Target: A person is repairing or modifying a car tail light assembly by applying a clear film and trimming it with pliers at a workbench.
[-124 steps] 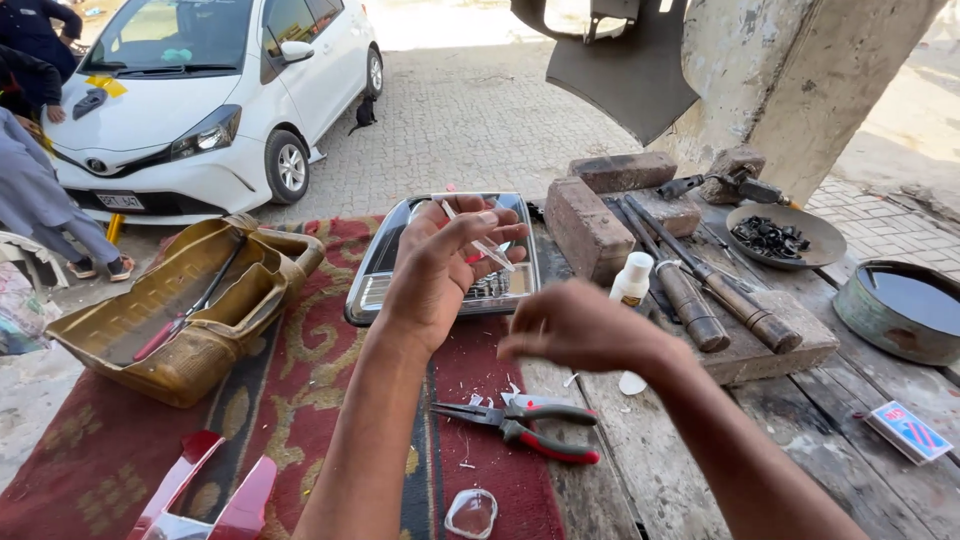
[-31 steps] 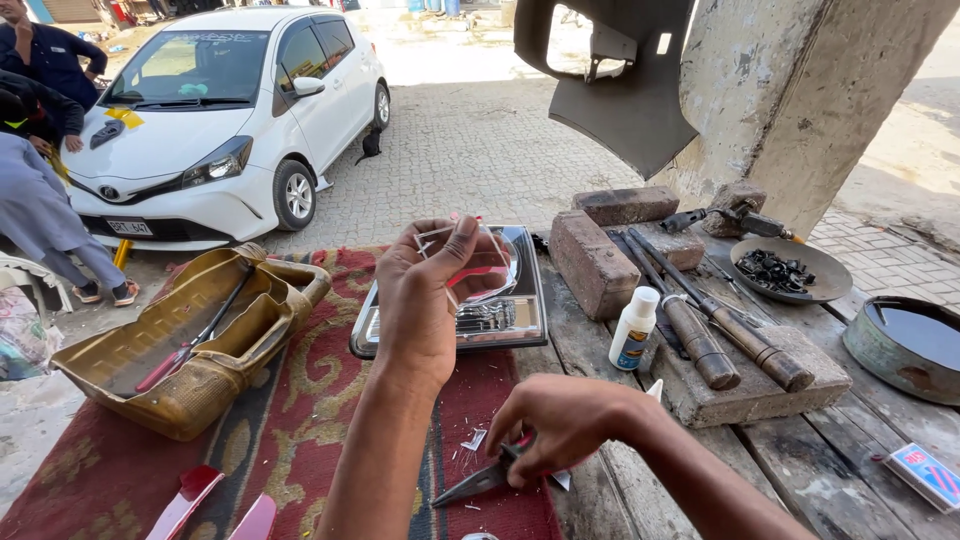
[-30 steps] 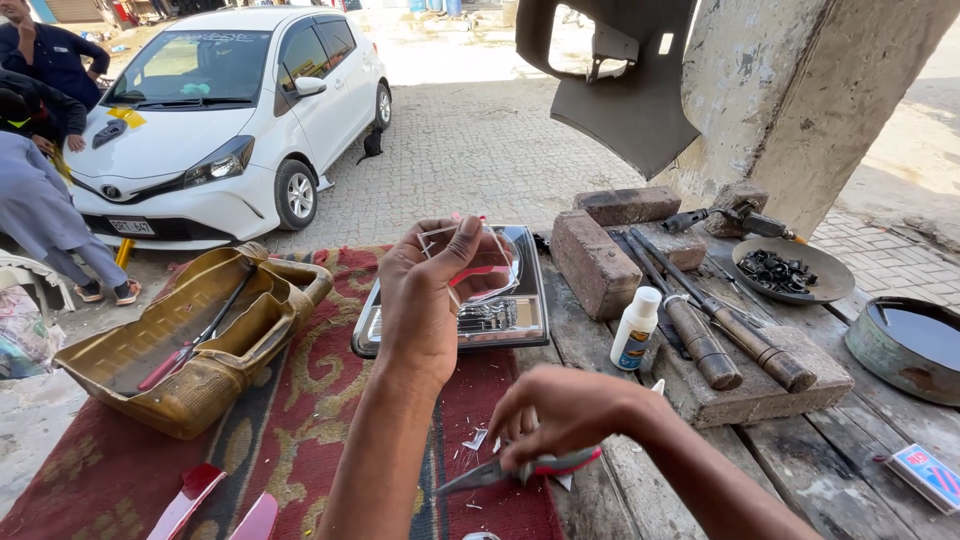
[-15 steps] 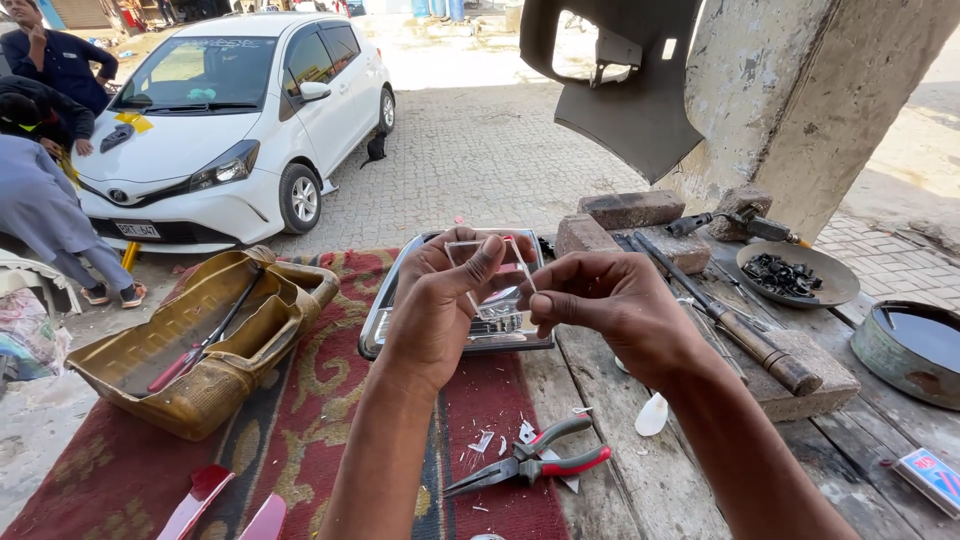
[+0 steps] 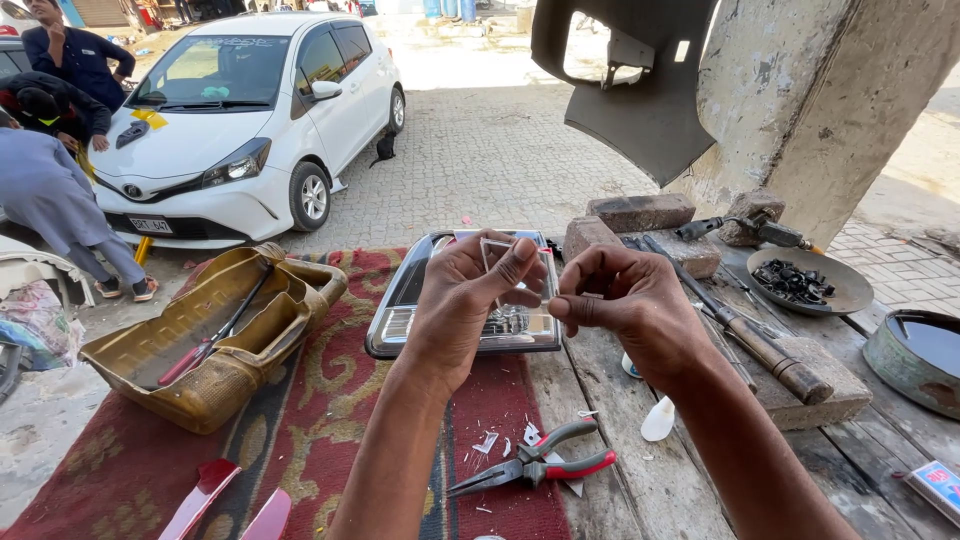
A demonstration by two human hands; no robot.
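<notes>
My left hand (image 5: 462, 305) is raised over the bench and holds a small clear plastic piece (image 5: 497, 262) between thumb and fingers. My right hand (image 5: 628, 308) is level with it, thumb and forefinger pinched together at the piece's lower right corner. Behind both hands a car lamp unit (image 5: 398, 322) with a clear lens lies on the red patterned rug (image 5: 310, 440). Red-handled pliers (image 5: 540, 466) lie on the rug below my hands, among small white plastic chips. A white cap-like item (image 5: 658, 420) rests on the wooden bench near my right wrist.
A tan moulded part (image 5: 190, 385) holding a red-handled screwdriver sits at left. Bricks (image 5: 640, 212), long tools (image 5: 760, 345), a dish of black bits (image 5: 800, 283) and a metal bowl (image 5: 925, 350) line the right. A dark panel (image 5: 640, 90) hangs overhead. A white car and people stand beyond.
My right hand was down at the pliers on the rug; it has left them there and risen to the clear piece. My left hand stayed raised with the piece.
</notes>
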